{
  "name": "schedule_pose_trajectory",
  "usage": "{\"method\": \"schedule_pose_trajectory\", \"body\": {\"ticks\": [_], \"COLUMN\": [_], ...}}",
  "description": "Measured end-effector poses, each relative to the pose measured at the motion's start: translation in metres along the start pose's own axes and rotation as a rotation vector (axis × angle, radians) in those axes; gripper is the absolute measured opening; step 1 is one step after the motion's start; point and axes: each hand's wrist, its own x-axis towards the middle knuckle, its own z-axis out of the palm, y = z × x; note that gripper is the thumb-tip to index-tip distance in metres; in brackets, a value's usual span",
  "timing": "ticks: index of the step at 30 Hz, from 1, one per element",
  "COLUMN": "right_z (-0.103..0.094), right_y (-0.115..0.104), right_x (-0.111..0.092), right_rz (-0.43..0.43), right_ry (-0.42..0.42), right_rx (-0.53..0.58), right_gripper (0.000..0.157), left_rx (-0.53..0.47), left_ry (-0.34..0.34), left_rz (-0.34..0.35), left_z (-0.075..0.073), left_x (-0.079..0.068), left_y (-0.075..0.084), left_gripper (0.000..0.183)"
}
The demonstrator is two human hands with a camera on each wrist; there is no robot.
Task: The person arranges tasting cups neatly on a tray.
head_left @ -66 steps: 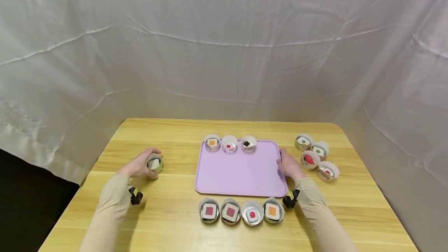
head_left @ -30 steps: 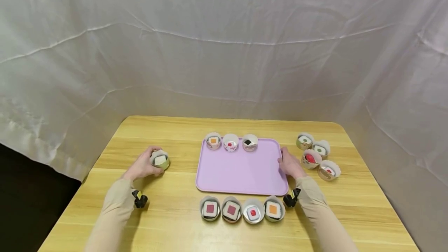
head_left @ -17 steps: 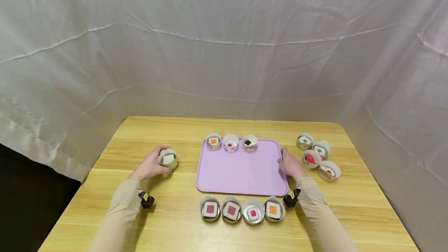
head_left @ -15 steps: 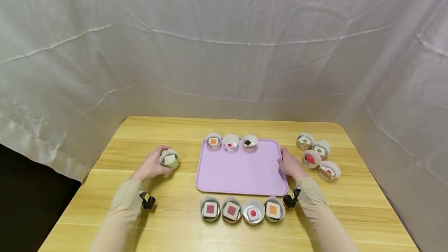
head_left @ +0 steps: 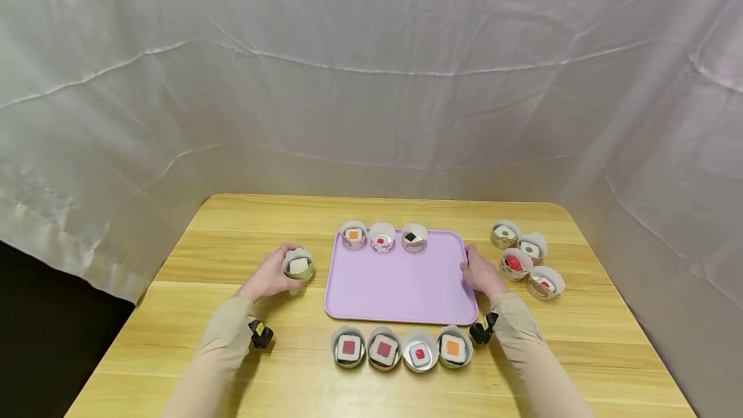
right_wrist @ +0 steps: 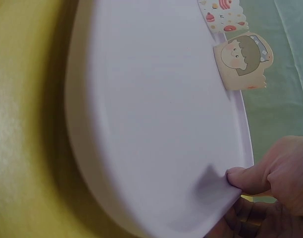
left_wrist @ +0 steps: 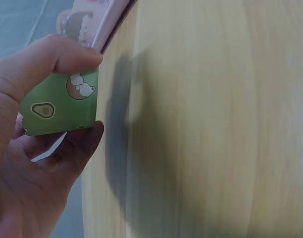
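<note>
The left hand (head_left: pixel 271 276) grips a green paper cup (head_left: pixel 298 266) between thumb and fingers, with a white block (head_left: pixel 298 265) inside. The cup is just outside the left edge of the lilac tray (head_left: pixel 400 282) — held over the table (head_left: pixel 302 373), its shadow falling on the wood. The right hand (head_left: pixel 483 274) pinches the tray's right edge, thumb on the rim and the other fingers curled below (the right wrist view shows this best).

Along the tray's far edge, starting at its far left corner, stand an orange-centred cup (head_left: pixel 353 235), a red-centred cup (head_left: pixel 382 238) and a black-centred cup (head_left: pixel 414 238). In front of the tray's near edge, four filled cups (head_left: pixel 384 349) make a row on the table. Towards the table's right edge, beyond the right hand, four more cups (head_left: pixel 515 265) cluster together — one holds a bright red piece (head_left: pixel 514 264).
</note>
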Motion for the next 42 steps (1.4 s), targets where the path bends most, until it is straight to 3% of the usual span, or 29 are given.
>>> {"method": "schedule_pose_trajectory", "body": {"ticks": [4,14,27,42], "right_z": [0.001,0.0,0.001,0.001], "right_y": [0.001,0.001,0.001,-0.002], "right_x": [0.001,0.001,0.001,-0.002], "right_rz": [0.004,0.002,0.02,0.028], "right_ry": [-0.001,0.006,0.004,-0.005], "right_rx": [0.003,-0.001,0.012,0.009], "right_gripper": [0.039,0.039,0.04,0.041], "left_rx": [-0.013,-0.064,-0.129,-0.068], "left_ry": [0.002,0.007,-0.08,-0.171], "left_rz": [-0.015,0.031,0.052,0.199], "left_z": [0.007,0.024,0.042,0.063], "left_x": [0.003,0.011,0.024,0.042], "left_y": [0.008,0.027,0.051,0.076], "left_gripper": [0.074,0.072,0.076,0.072]}}
